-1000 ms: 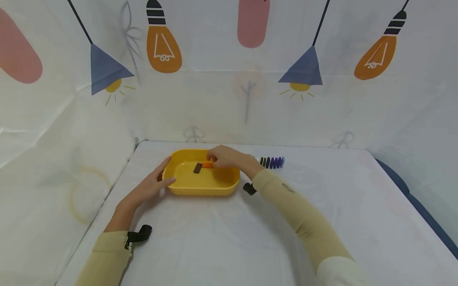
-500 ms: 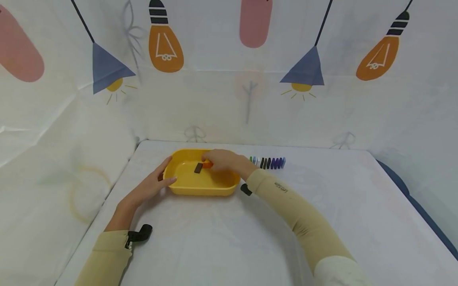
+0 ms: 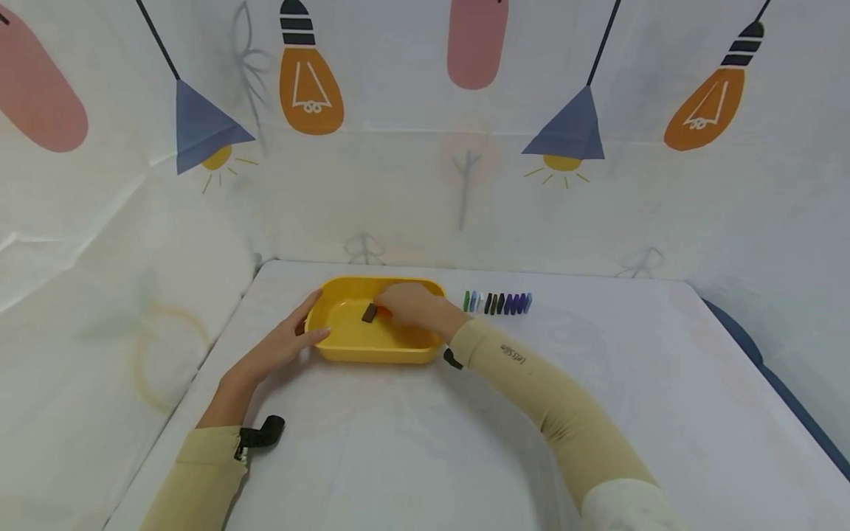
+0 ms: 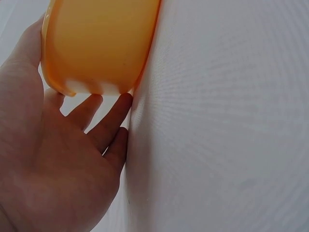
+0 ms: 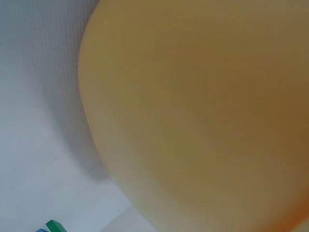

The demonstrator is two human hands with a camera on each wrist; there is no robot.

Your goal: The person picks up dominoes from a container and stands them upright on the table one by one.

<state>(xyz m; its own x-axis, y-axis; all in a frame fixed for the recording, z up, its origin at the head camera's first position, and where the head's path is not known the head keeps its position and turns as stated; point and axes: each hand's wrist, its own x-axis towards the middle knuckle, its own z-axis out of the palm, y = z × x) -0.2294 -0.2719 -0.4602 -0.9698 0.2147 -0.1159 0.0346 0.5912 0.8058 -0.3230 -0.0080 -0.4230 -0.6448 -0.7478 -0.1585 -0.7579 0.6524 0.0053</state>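
A yellow tray [image 3: 345, 343] sits on the white table. My left hand [image 3: 282, 343] grips its left end, thumb over the rim and fingers against the outer wall, as the left wrist view shows with the hand [image 4: 63, 159] beside the tray wall [image 4: 101, 43]. My right hand [image 3: 415, 304] reaches inside the tray with curled fingers, at the spot of an orange domino that it now covers. A dark brown domino [image 3: 369, 313] lies on the tray floor just left of those fingertips. In the right wrist view the tray wall [image 5: 183, 106] hides the right hand.
To the tray's right, several thin dominoes stand in a row, from a green domino [image 3: 466, 301] through black ones to purple ones [image 3: 516, 304]. A patterned white cloth [image 3: 412, 192] hangs behind the table.
My right hand has lowered and shifted slightly over the orange domino, which was visible before and is now covered. More of the domino row shows. The left hand stays on the tray.
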